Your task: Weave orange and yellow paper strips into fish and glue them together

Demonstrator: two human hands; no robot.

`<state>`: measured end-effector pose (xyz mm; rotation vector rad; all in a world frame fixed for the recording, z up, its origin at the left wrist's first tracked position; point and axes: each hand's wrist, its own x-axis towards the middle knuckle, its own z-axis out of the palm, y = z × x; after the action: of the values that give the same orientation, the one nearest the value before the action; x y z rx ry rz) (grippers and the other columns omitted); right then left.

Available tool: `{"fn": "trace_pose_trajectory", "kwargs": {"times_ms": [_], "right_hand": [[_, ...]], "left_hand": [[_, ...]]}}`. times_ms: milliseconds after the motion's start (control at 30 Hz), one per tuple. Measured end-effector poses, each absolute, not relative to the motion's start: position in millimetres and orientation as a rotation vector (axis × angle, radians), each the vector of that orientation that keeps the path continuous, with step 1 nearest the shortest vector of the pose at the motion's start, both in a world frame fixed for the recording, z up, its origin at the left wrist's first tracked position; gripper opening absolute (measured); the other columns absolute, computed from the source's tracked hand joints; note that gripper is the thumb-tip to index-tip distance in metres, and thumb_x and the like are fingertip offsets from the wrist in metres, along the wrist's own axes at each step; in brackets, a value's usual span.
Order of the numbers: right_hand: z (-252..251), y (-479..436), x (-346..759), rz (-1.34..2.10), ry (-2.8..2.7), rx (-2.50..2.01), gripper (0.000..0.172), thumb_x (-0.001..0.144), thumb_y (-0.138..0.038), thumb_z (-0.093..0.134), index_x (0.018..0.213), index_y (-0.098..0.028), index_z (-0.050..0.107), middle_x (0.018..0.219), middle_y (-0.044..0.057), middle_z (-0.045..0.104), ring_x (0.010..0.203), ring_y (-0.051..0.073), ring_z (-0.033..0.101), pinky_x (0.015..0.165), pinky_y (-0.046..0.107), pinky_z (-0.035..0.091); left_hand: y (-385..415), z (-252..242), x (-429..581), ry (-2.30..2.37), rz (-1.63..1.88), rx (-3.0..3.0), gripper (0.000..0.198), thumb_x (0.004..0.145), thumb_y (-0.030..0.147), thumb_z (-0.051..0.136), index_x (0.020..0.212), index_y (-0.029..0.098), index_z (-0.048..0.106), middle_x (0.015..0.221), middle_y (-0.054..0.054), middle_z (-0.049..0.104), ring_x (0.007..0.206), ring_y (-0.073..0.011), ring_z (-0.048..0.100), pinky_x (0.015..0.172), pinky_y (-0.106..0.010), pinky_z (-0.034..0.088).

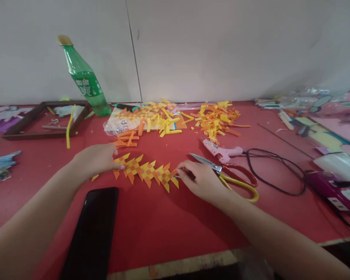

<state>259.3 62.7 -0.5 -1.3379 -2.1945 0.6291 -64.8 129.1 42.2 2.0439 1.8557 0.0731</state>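
A woven paper chain (147, 171) in yellow and orange, with pointed tips along both edges, stretches between my hands just above or on the red table. My left hand (95, 161) holds its left end between thumb and fingers, and some of the chain shows past the wrist side. At the right end my right hand (200, 179) is closed in a pinch. A small bluish-white loop (176, 176) sticks out by those fingertips; its kind is too small to make out. Scissors (236, 177) with red and yellow handles lie just behind my right hand.
A black phone (90, 233) lies in front of my left hand. Behind are loose paper strips (216, 118), a green bottle (86, 79) and a dark frame (26, 134). To the right are a pink glue gun (221, 151), its black cord (280, 155) and a magenta device (332, 190).
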Motion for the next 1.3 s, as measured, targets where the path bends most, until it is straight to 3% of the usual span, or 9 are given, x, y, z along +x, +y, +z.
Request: {"fn": "trace_pose_trajectory", "kwargs": {"times_ms": [133, 200, 300, 433, 600, 800, 900, 1133, 1300], "right_hand": [[-2, 65, 260, 0.62, -2.151, -1.333, 0.013, 0.093, -0.024, 0.049, 0.086, -0.021, 0.059, 0.075, 0.001, 0.067, 0.064, 0.014, 0.058, 0.063, 0.027, 0.04], [-2, 65, 259, 0.612, -2.123, -1.333, 0.015, 0.094, -0.025, 0.049, 0.084, -0.021, 0.058, 0.073, 0.002, 0.065, 0.065, 0.015, 0.058, 0.064, 0.028, 0.04], [-2, 63, 256, 0.608, -2.079, -1.334, 0.019, 0.095, -0.029, 0.048, 0.081, -0.021, 0.057, 0.07, 0.001, 0.062, 0.062, 0.015, 0.056, 0.062, 0.028, 0.039], [-2, 60, 253, 0.634, -1.997, -1.343, 0.021, 0.097, -0.035, 0.046, 0.085, -0.022, 0.056, 0.066, -0.001, 0.059, 0.058, 0.015, 0.053, 0.059, 0.028, 0.038], [-2, 61, 254, 0.672, -1.809, -1.36, 0.023, 0.096, -0.042, 0.047, 0.087, -0.023, 0.053, 0.077, 0.003, 0.063, 0.074, 0.02, 0.059, 0.073, 0.035, 0.045], [-5, 66, 256, 0.886, -1.605, -1.144, 0.04, 0.089, -0.059, 0.054, 0.111, -0.026, 0.051, 0.117, 0.009, 0.063, 0.114, 0.023, 0.061, 0.098, 0.04, 0.049], [-3, 69, 256, 1.04, -1.527, -1.0, 0.052, 0.085, -0.067, 0.056, 0.121, -0.031, 0.047, 0.126, 0.009, 0.062, 0.121, 0.024, 0.059, 0.101, 0.044, 0.049], [1, 68, 253, 1.531, -1.282, -0.831, 0.044, 0.068, -0.054, 0.082, 0.087, -0.025, 0.055, 0.079, 0.0, 0.07, 0.079, 0.018, 0.069, 0.086, 0.04, 0.053], [-2, 70, 254, 1.563, -1.157, -0.887, 0.04, 0.07, -0.047, 0.081, 0.094, -0.023, 0.06, 0.065, -0.005, 0.061, 0.057, 0.012, 0.059, 0.059, 0.029, 0.049]], "left_hand": [[129, 62, -57, 1.829, -0.071, 1.965, 0.034, 0.057, 0.054, 0.074, 0.059, 0.022, 0.062, 0.061, -0.003, 0.065, 0.066, -0.0275, 0.064, 0.061, -0.032, 0.042], [124, 73, -56, 1.766, -0.028, 1.916, 0.032, 0.06, 0.054, 0.074, 0.064, 0.023, 0.066, 0.07, -0.003, 0.069, 0.073, -0.026, 0.066, 0.065, -0.031, 0.047], [118, 88, -53, 1.629, 0.285, 1.66, 0.039, 0.056, 0.048, 0.081, 0.084, 0.023, 0.071, 0.088, -0.003, 0.072, 0.082, -0.0228, 0.067, 0.07, -0.03, 0.054], [117, 104, -44, 1.468, 0.736, 1.405, 0.037, 0.055, 0.038, 0.088, 0.079, 0.018, 0.069, 0.073, -0.002, 0.067, 0.067, -0.015, 0.062, 0.062, -0.027, 0.054], [118, 132, -20, 1.41, 1.04, 1.421, 0.025, 0.071, 0.041, 0.078, 0.079, 0.019, 0.069, 0.073, -0.001, 0.065, 0.064, -0.0095, 0.057, 0.063, -0.024, 0.052], [109, 162, 11, 1.264, 1.03, 1.531, 0.017, 0.071, 0.033, 0.08, 0.079, 0.019, 0.076, 0.077, -0.004, 0.072, 0.069, -0.0139, 0.064, 0.062, -0.025, 0.055], [103, 169, 21, 1.137, 1.095, 1.643, 0.016, 0.074, 0.029, 0.08, 0.088, 0.021, 0.077, 0.086, -0.003, 0.076, 0.076, -0.0142, 0.068, 0.066, -0.024, 0.057], [103, 179, 33, 1.08, 1.412, 1.474, 0.015, 0.075, 0.021, 0.08, 0.088, 0.015, 0.075, 0.082, -0.004, 0.075, 0.072, -0.0137, 0.068, 0.066, -0.026, 0.056], [117, 175, 24, 1.029, 1.547, 1.33, 0.004, 0.079, 0.017, 0.074, 0.082, 0.018, 0.074, 0.08, -0.001, 0.073, 0.069, -0.0101, 0.063, 0.069, -0.028, 0.055]]}}
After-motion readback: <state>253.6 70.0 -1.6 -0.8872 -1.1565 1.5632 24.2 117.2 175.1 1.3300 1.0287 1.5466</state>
